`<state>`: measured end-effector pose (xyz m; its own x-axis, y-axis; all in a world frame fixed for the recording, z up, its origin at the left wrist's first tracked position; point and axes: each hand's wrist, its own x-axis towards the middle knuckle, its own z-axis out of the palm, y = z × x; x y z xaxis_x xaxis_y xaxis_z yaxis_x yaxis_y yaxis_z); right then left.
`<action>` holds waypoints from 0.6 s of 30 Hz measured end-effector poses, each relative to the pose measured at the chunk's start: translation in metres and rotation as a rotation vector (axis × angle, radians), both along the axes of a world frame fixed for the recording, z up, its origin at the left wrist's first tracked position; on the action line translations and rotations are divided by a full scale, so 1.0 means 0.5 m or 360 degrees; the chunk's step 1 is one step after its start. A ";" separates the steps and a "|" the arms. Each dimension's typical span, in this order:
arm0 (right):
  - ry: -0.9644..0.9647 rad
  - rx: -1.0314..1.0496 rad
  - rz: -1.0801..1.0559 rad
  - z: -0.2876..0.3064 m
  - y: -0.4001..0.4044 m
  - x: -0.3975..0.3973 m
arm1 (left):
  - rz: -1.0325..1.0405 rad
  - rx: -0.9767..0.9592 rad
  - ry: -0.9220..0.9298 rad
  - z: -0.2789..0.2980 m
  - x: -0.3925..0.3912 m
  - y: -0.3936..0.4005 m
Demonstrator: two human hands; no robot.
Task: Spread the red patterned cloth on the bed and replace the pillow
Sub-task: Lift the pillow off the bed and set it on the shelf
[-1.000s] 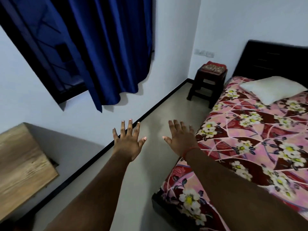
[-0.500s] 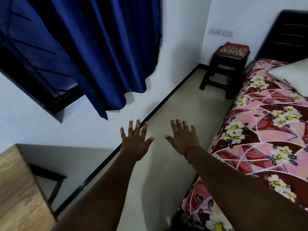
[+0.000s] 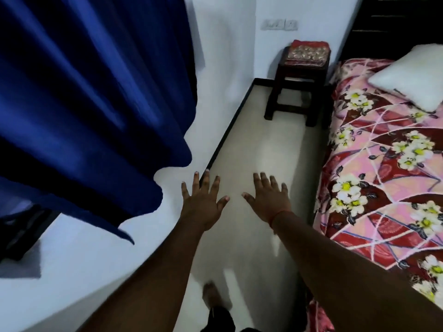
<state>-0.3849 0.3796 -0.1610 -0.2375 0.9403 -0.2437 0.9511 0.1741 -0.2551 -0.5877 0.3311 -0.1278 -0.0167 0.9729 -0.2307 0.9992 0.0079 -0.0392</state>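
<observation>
Hands outstretched and empty, left hand and right hand hover with fingers spread over the floor; beyond, the red patterned cloth already covers the bed, pillow at its head, suggesting the task is finished.

The view has swung left and moved forward: the wooden desk seen at 8 o'clock a second ago is gone, and the blue curtain now fills 10 o'clock. The stool and pillow sit larger at 1 to 2 o'clock. A foot has come into view at 6 o'clock.
</observation>
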 end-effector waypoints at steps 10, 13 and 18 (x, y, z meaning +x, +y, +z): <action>-0.0020 0.0003 -0.0461 0.013 0.253 -0.003 | -0.0465 -0.0095 -0.0111 -0.003 0.016 0.368; -0.0040 0.0037 -0.0615 0.017 0.326 0.063 | -0.0642 -0.0098 -0.0129 -0.005 0.094 0.470; -0.0053 0.0027 -0.0758 0.009 0.485 0.212 | -0.0810 -0.0068 -0.0138 -0.017 0.252 0.673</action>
